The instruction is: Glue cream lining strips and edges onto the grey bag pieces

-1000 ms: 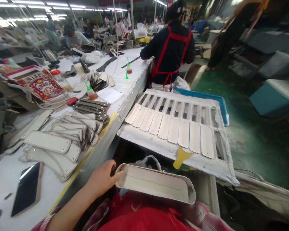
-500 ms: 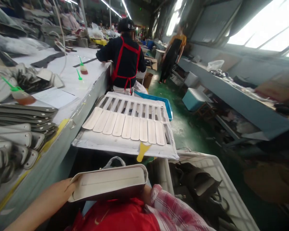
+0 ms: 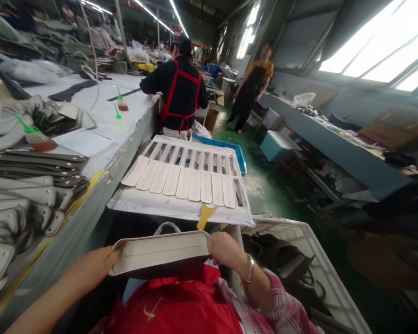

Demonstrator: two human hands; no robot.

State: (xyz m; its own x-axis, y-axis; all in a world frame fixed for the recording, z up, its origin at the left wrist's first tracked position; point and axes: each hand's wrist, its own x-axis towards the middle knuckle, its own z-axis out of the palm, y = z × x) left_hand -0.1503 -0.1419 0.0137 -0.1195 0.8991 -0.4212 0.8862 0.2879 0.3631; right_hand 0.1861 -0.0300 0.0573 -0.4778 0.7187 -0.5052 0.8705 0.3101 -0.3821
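In front of my lap is a handbag (image 3: 163, 253), its cream bottom panel facing up with a thin line along the middle, its side dark. A looped handle wrapped in clear plastic shows behind it. My left hand (image 3: 104, 260) is closed on the left end, fingers partly hidden. At the right end, my right hand (image 3: 226, 250) pinches the raised edge near the corner. Just beyond, several cream rounded strips (image 3: 174, 181) lie side by side on a white slatted rack (image 3: 181, 208). A yellow scraper (image 3: 205, 215) rests at the rack's near edge.
The left workbench (image 3: 104, 160) holds stacked straps (image 3: 38, 190) and glue bottles (image 3: 38, 139). A white crate (image 3: 334, 269) with dark pieces stands at my right. A blue tray (image 3: 242, 157) lies behind the rack. Two people (image 3: 183, 93) are ahead, one standing in the aisle.
My right hand has come up from behind the bag to its right corner and now shows. The bag's right end has shifted slightly left and up. The view has turned slightly.
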